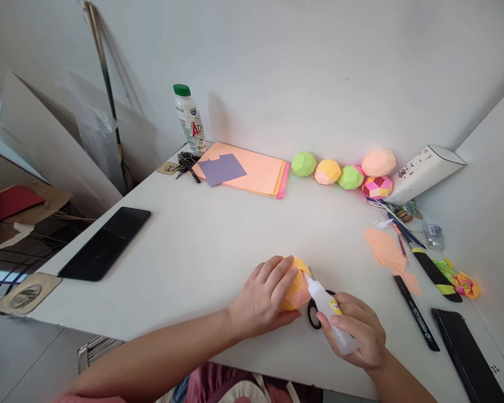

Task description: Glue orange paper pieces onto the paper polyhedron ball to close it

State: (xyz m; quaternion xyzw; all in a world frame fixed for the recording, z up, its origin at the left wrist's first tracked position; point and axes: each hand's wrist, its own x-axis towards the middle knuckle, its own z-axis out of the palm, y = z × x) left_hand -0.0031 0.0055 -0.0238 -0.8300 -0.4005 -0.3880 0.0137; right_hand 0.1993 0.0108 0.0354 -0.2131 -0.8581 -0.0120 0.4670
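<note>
Right hand [357,330] wrapped round a white squeeze bottle [324,299], long axis slanting from the palm up and left, so the nozzle tip sits at the upper right of the orange faceted paper ball [296,295] (contact or just short, can't tell). Left hand [261,294] grasps that ball at the near part of the counter [193,252], fingers over its top and left, thumb along the near side. Left is the nearer hand, directly on the ball, which lies left of the right hand; black loop handle [310,317] just beside it.
</note>
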